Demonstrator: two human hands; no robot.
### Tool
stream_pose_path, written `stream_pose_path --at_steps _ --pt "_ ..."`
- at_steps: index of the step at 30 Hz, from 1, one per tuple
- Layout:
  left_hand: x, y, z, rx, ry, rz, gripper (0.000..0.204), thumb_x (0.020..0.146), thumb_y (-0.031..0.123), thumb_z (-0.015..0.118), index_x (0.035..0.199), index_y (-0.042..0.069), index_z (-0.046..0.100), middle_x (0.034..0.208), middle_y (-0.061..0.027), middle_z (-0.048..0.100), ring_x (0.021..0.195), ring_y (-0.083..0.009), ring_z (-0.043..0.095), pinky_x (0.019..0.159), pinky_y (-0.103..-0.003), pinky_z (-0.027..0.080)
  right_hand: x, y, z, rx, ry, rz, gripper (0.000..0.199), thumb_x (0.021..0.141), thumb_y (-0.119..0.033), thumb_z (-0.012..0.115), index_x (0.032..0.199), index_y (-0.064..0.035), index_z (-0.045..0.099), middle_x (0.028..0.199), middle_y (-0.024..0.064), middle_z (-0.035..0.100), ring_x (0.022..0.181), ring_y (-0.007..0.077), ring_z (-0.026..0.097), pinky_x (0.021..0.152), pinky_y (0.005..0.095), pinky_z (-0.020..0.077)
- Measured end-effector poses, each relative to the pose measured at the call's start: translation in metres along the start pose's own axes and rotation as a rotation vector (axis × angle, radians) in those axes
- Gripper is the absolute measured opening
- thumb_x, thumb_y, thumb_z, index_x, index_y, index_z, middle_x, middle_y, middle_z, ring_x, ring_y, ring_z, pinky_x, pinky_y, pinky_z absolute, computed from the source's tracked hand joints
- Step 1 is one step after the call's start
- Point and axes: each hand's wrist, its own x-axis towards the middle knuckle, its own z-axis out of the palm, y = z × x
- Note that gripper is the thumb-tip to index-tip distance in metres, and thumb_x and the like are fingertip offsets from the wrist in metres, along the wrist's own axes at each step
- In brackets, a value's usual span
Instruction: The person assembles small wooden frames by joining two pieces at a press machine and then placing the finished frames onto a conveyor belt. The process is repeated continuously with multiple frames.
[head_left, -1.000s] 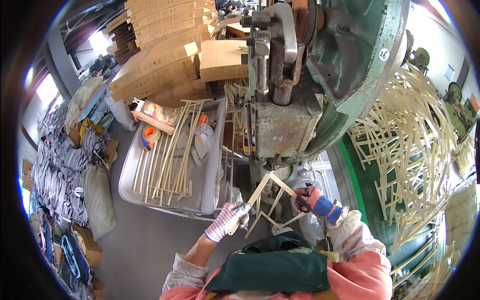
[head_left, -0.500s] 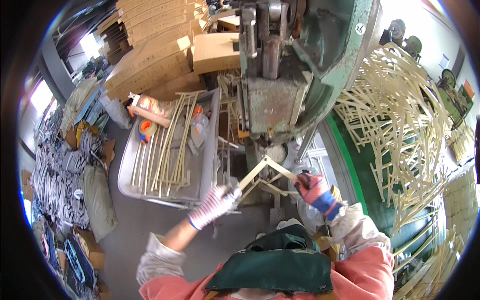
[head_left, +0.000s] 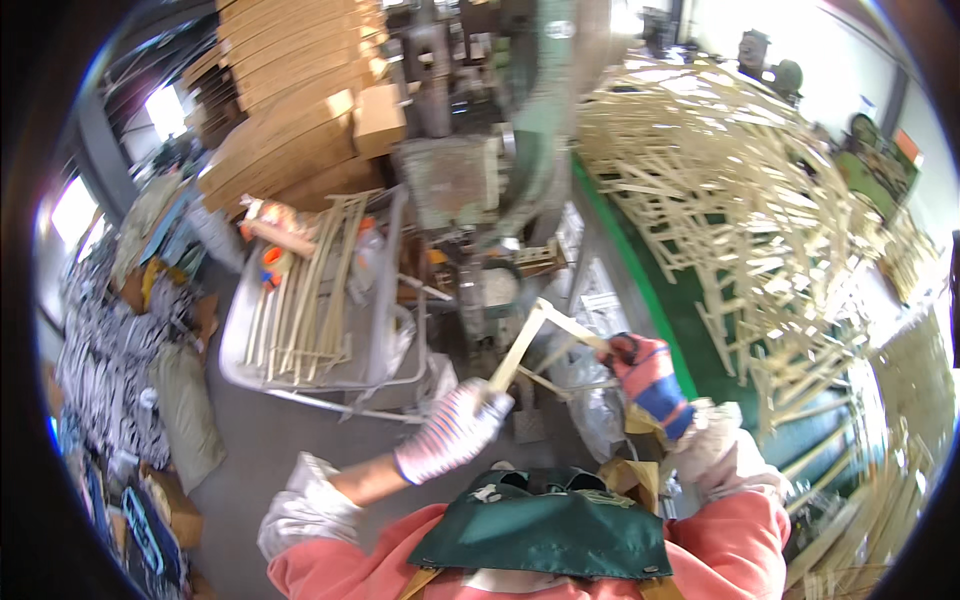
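A pale, wood-like strip frame (head_left: pixel 520 348) hangs in front of me, its strips joined in an upward-pointing V with thinner strips crossing below. My left hand (head_left: pixel 460 430), in a white striped glove, is closed on the lower end of its left strip. The right strip's end is gripped by my right hand (head_left: pixel 648 378), which wears a red and blue glove. Just beyond the frame stands a green press machine (head_left: pixel 450 185), blurred by motion. The frame's peak lies to the right of the round part (head_left: pixel 500 287) under the press and looks apart from it.
Left of the press, a pale tub (head_left: pixel 232 345) holds long strips, a tape roll (head_left: pixel 275 265) and bags. Cardboard boxes (head_left: pixel 290 145) are stacked behind it. A large heap of pale strips (head_left: pixel 720 190) covers the green-edged table on the right. Grey bundles (head_left: pixel 110 360) line the far left.
The view has swung to the right, so the press and tub sit farther left in it. Both hands still grip the strip frame, which has shifted rightward relative to the press.
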Motion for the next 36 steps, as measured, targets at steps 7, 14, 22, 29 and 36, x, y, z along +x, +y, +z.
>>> stream_pose_path --at_steps 7,14,22,29,36 --pt "0.044 0.016 0.125 0.38 0.435 0.804 0.092 0.061 0.048 0.078 0.126 -0.004 0.039 0.12 -0.0228 0.046 0.106 -0.0414 0.045 0.093 -0.047 0.037 -0.104 0.031 -0.15 0.438 -0.029 0.127 0.031 0.091 -0.023 0.059 0.071 0.0 0.063 0.052 -0.0036 0.048 0.05 0.0021 0.038 0.043 0.0234 0.0297" --pt "0.063 0.104 0.248 0.256 0.013 1.216 0.039 0.062 0.031 0.073 0.087 0.007 0.054 0.073 -0.0104 0.059 0.068 -0.0302 0.06 0.06 -0.042 0.046 -0.199 -0.015 -0.295 -0.193 0.505 -0.482 0.025 0.086 -0.019 0.058 0.096 0.0035 0.061 0.087 0.0166 0.064 0.073 0.0238 0.063 0.065 0.0327 0.0489" --pt "0.009 0.232 0.363 0.688 -0.511 1.507 0.013 0.075 0.022 0.057 0.073 0.009 0.061 0.06 -0.0098 0.062 0.055 -0.0277 0.063 0.05 -0.04 0.049 -0.32 0.011 -0.298 -1.085 -0.342 0.144 0.052 0.084 -0.037 0.056 0.126 -0.0074 0.05 0.086 0.0115 0.058 0.074 0.0285 0.06 0.065 0.0436 0.0495" --pt "0.012 0.327 0.36 0.648 -0.183 2.065 0.015 0.077 0.022 0.055 0.08 0.007 0.058 0.075 -0.0068 0.058 0.075 -0.021 0.06 0.079 -0.038 0.048 -0.377 0.089 -0.274 -0.631 0.501 0.141 0.053 0.079 -0.003 0.061 0.129 -0.01 0.047 0.09 0.0135 0.06 0.071 0.0284 0.062 0.058 0.0333 0.0494" --pt "0.026 0.291 0.338 0.109 -0.261 2.394 0.028 0.079 0.022 0.05 0.102 0.005 0.053 0.099 -0.0079 0.058 0.101 -0.0244 0.058 0.099 -0.042 0.041 -0.328 0.179 -0.271 -0.231 1.136 0.312 0.042 0.085 -0.011 0.057 0.125 -0.0006 0.05 0.084 0.0092 0.065 0.073 0.0183 0.061 0.068 0.0323 0.0502"
